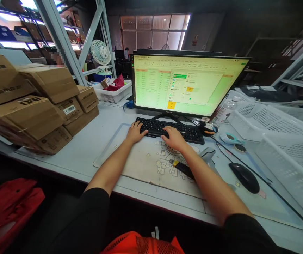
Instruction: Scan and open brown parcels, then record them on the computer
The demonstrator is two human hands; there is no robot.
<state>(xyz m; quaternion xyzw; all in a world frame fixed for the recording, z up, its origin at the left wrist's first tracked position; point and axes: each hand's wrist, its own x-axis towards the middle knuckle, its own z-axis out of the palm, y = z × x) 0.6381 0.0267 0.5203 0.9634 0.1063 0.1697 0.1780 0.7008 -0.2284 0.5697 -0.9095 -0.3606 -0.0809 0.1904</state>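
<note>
Both of my hands rest on a black keyboard [191, 134] below a large lit monitor [151, 84]. My left hand [135, 132] lies over the keyboard's left end, fingers spread on the keys and thumb out to the right. Over the middle keys is my right hand [174, 137], its fingers slightly bent and apart, holding nothing. A yellow and black box cutter [181, 167] lies on the printed desk mat [141, 162], partly hidden under my right forearm. Farther right sits a black computer mouse [244, 177], touched by neither hand.
Cardboard boxes [48, 84] are stacked on the left of the desk. White perforated baskets [286, 155] crowd the right side, near a plastic bottle [227, 109]. A small fan [100, 53] and a white basket [114, 93] stand behind. A cable [262, 180] crosses the right side.
</note>
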